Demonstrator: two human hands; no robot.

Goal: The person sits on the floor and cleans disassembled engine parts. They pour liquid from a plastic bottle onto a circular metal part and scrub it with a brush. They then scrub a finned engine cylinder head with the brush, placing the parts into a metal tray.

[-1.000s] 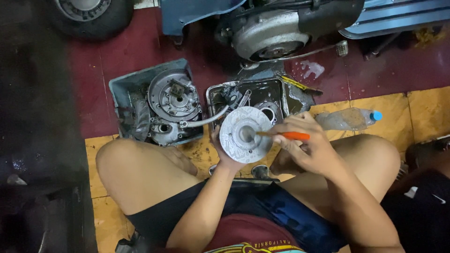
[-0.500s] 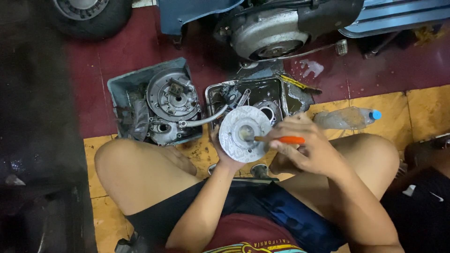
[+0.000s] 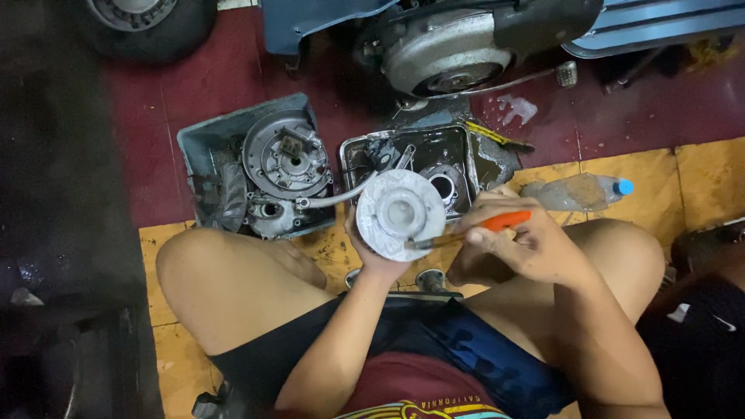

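holding round metal disc (image 3: 400,214), grey tray (image 3: 194,147) with engine parts (image 3: 283,163)

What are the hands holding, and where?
The left hand holds a round metal disc from underneath. The right hand holds a screwdriver by its orange handle.

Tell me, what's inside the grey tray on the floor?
The grey tray holds a round metal engine plate and greasy smaller parts. Whatever lies under them is covered.
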